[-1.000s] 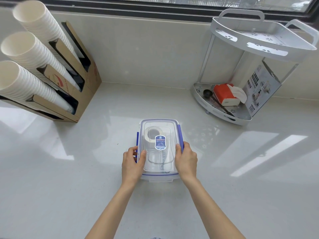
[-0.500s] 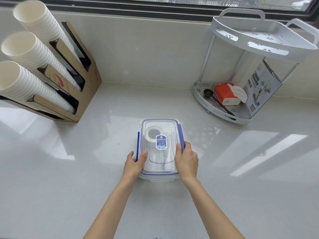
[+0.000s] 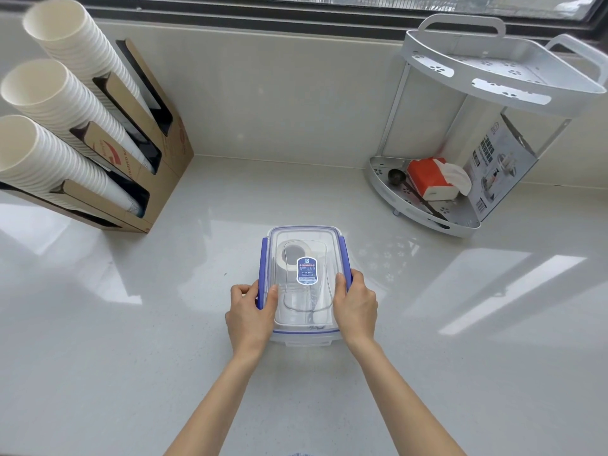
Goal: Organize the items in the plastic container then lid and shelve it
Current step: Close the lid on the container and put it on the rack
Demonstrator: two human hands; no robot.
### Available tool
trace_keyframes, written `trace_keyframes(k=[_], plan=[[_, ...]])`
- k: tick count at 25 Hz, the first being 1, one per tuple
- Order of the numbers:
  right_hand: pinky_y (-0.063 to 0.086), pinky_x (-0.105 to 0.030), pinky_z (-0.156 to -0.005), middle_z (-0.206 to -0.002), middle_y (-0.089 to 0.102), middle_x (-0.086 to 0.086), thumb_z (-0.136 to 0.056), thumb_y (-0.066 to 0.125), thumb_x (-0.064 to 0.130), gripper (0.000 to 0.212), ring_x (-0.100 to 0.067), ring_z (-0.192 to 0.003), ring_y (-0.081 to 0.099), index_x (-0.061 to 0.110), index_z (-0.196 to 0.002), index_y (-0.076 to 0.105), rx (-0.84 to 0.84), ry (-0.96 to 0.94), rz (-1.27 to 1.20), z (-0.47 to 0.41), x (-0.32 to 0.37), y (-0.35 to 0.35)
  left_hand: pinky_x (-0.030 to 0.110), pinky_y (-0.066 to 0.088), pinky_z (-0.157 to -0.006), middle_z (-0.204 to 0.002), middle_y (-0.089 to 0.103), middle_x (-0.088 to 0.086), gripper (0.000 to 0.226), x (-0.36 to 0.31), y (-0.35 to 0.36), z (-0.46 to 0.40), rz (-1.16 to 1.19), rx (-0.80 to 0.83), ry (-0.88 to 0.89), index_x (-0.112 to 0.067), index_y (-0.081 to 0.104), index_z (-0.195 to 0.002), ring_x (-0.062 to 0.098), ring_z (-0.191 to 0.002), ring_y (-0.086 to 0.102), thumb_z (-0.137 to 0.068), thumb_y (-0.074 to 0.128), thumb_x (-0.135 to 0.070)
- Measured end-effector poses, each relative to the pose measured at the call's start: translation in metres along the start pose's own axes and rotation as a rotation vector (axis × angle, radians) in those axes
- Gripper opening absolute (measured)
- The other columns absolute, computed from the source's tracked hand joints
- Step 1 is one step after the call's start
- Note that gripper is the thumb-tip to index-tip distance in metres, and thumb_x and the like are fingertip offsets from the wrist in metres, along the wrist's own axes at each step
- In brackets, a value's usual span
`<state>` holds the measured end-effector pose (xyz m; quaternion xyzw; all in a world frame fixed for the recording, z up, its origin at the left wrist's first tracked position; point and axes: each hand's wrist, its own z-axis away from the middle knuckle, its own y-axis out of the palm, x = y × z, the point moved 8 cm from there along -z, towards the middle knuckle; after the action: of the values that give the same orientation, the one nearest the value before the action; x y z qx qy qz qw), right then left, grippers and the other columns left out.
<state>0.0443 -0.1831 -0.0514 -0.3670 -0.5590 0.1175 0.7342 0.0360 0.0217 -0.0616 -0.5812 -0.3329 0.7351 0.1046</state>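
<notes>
A clear plastic container (image 3: 304,238) with a lid on it and blue side latches stands on the white counter in front of me. Through the lid a white tape roll (image 3: 289,255) shows at the far end; the other contents are blurred. A blue label (image 3: 306,270) sits on the lid. My left hand (image 3: 251,312) grips the left blue latch (image 3: 263,264), thumb on the lid. On the right side, my right hand (image 3: 355,306) presses the right latch (image 3: 346,258). The white two-tier corner shelf (image 3: 477,87) stands at the back right.
A cardboard dispenser (image 3: 158,166) with three stacks of white paper cups (image 3: 49,103) leans at the back left. The shelf's lower tier (image 3: 437,222) holds an orange tissue pack (image 3: 431,177), a dark spoon (image 3: 394,176) and a printed box (image 3: 500,166). A window frame runs along the back wall.
My left hand has shifted outward to the left side, with its fingers now wrapped around the left blue latch. The right hand stays on the right latch. The container has not moved.
</notes>
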Motion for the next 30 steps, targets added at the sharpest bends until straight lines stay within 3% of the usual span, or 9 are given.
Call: trace_keyframes(k=[3, 6, 10, 14, 17, 22, 26, 30], plan=[[0.047, -0.036, -0.079, -0.111, 0.065, -0.019, -0.097, 0.037, 0.028, 0.039, -0.035, -0.098, 0.060, 0.004, -0.125, 0.047, 0.004, -0.004, -0.003, 0.000, 0.001, 0.000, 0.033, 0.044, -0.080, -0.095, 0.041, 0.003, 0.032, -0.006, -0.001, 0.002, 0.002, -0.013, 0.040, -0.009, 0.062, -0.112, 0.024, -0.075, 0.048, -0.090, 0.051, -0.029], [0.047, -0.036, -0.079, -0.111, 0.065, -0.017, -0.097, 0.037, 0.030, 0.038, -0.033, -0.097, 0.060, 0.005, -0.125, 0.047, 0.004, -0.005, -0.027, 0.001, 0.000, -0.001, 0.027, 0.040, -0.075, -0.103, 0.043, 0.002, 0.037, 0.001, 0.001, 0.001, 0.113, 0.005, -0.048, -0.011, 0.057, -0.119, 0.021, -0.081, 0.050, -0.088, 0.054, -0.030], [0.044, -0.035, -0.077, -0.108, 0.065, -0.010, -0.095, 0.037, 0.039, 0.038, -0.027, -0.088, 0.055, 0.017, -0.124, 0.044, 0.067, 0.083, -0.081, 0.000, -0.013, 0.002, 0.036, 0.048, -0.082, -0.118, 0.053, 0.009, 0.044, 0.009, 0.009, -0.002, 0.207, 0.124, -0.157, -0.013, 0.046, -0.123, 0.022, -0.091, 0.053, -0.086, 0.055, -0.035], [0.042, -0.038, -0.089, -0.121, 0.061, -0.007, -0.092, 0.033, 0.052, 0.051, -0.030, -0.109, 0.056, 0.019, -0.129, 0.042, 0.211, 0.173, 0.009, -0.003, -0.026, 0.006, 0.032, 0.043, -0.084, -0.109, 0.055, 0.006, 0.045, 0.009, 0.012, 0.000, 0.239, 0.195, -0.196, -0.011, 0.046, -0.124, 0.020, -0.093, 0.051, -0.088, 0.052, -0.036], [0.043, -0.037, -0.091, -0.118, 0.063, -0.006, -0.090, 0.039, 0.050, 0.052, -0.029, -0.109, 0.057, 0.014, -0.126, 0.048, 0.224, 0.152, 0.004, -0.004, -0.026, 0.002, 0.033, 0.043, -0.084, -0.109, 0.057, 0.007, 0.044, 0.010, 0.012, -0.003, 0.259, 0.204, -0.196, -0.010, 0.049, -0.122, 0.021, -0.093, 0.052, -0.087, 0.053, -0.036], [0.045, -0.037, -0.085, -0.105, 0.066, -0.005, -0.086, 0.049, 0.044, 0.042, -0.027, -0.101, 0.058, 0.013, -0.113, 0.059, 0.156, 0.130, -0.084, -0.008, -0.019, -0.016, 0.035, 0.045, -0.081, -0.103, 0.060, 0.009, 0.033, 0.003, 0.018, -0.005, 0.365, 0.243, -0.222, -0.013, 0.052, -0.107, 0.025, -0.089, 0.056, -0.084, 0.058, -0.036], [0.042, -0.032, -0.076, -0.088, 0.061, 0.000, -0.085, 0.053, 0.040, 0.036, -0.023, -0.089, 0.057, 0.013, -0.107, 0.062, 0.120, 0.086, -0.169, -0.017, -0.005, -0.044, 0.039, 0.049, -0.080, -0.089, 0.058, 0.004, 0.035, -0.024, 0.018, -0.005, 0.516, 0.318, -0.224, -0.011, 0.049, -0.108, 0.021, -0.079, 0.057, -0.083, 0.061, -0.033], [0.040, -0.026, -0.064, -0.083, 0.061, 0.000, -0.086, 0.057, 0.037, 0.027, -0.018, -0.079, 0.054, 0.014, -0.100, 0.063, 0.118, 0.017, -0.296, -0.028, 0.016, -0.080, 0.032, 0.051, -0.073, -0.090, 0.059, 0.001, 0.035, -0.071, 0.013, -0.005, 0.603, 0.394, -0.160, -0.012, 0.045, -0.110, 0.014, -0.076, 0.058, -0.084, 0.060, -0.032]])
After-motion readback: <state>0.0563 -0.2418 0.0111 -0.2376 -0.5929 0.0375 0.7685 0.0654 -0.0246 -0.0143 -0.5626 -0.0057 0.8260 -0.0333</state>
